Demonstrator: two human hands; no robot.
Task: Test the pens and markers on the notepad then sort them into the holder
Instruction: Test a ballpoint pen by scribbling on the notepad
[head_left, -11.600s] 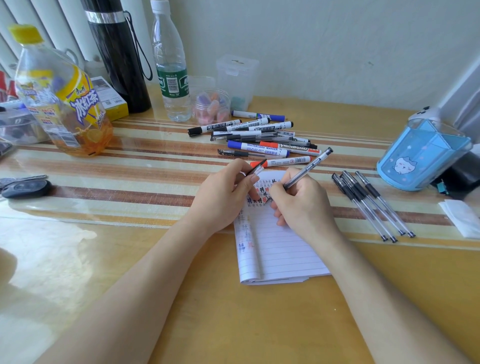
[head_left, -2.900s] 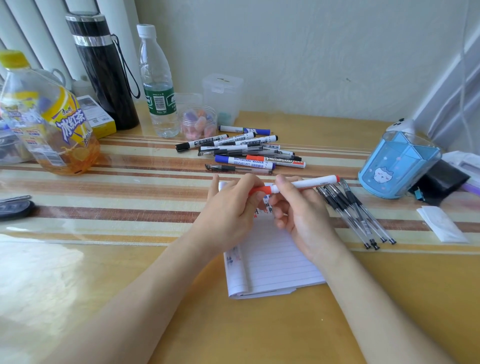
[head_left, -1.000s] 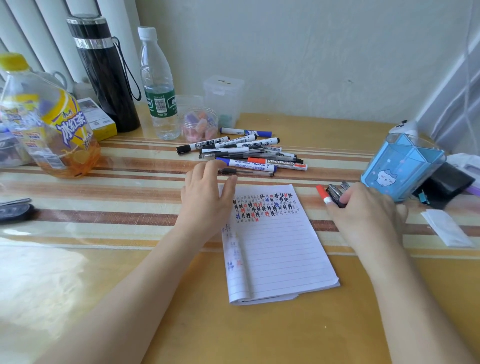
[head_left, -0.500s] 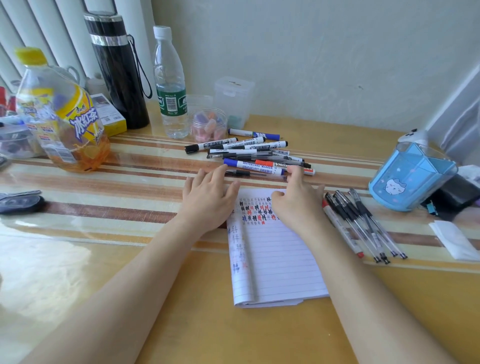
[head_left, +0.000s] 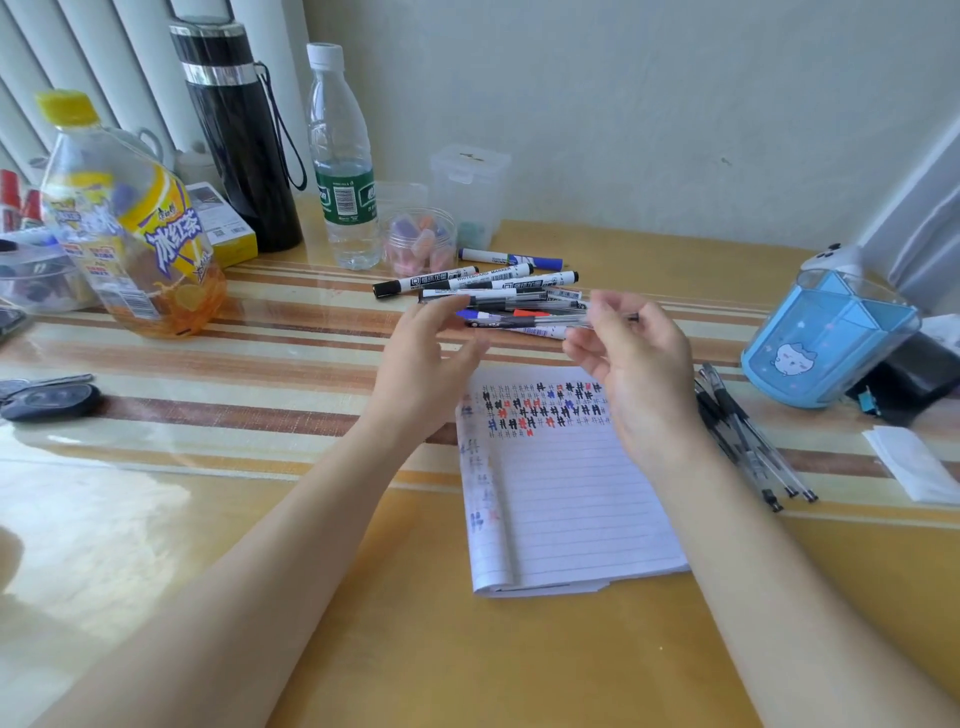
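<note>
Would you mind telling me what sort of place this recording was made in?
Likely a home desk: a lined white notepad, a pile of white whiteboard markers and a clear plastic water bottle share the yellow wooden table.

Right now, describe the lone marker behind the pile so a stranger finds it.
Find the green-labelled water bottle, then the small clear jar beside it. The marker lies right of that jar, behind the pile. Unlike its black-capped neighbours, its cap is blue.

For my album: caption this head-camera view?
Right hand pinches a clear pen over the marker pile, left hand open.
</note>
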